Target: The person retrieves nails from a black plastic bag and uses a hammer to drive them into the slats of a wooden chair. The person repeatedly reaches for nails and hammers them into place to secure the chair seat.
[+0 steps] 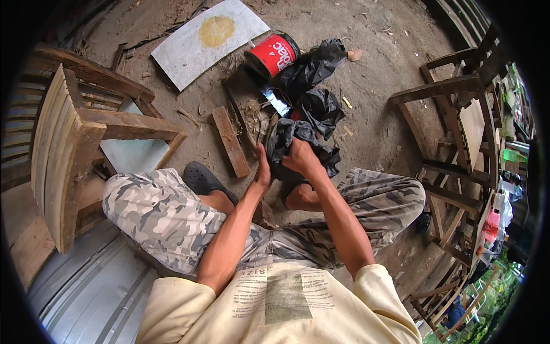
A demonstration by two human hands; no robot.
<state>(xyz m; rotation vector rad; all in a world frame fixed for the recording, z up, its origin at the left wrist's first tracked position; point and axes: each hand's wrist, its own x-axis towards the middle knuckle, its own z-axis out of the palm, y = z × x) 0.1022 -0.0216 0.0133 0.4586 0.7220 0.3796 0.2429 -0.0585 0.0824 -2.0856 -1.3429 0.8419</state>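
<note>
Head view shows the black plastic (298, 131) just past twelve o'clock from the centre. The right hand (302, 159) is curled, apparently pinching this plastic; the left hand (262, 171) is nearly flat at its eight o'clock side, contact unclear. In my judgement, the left hand should support the side, while the right hand pulls gently, avoiding tears.

I'm getting soft, diffuse daylight across the dirt floor (372, 126), with faint shadows. White glare shows beside the black plastic (312, 66); fisheye curvature bends the wooden chair (435, 89), and the corners go black.
</note>
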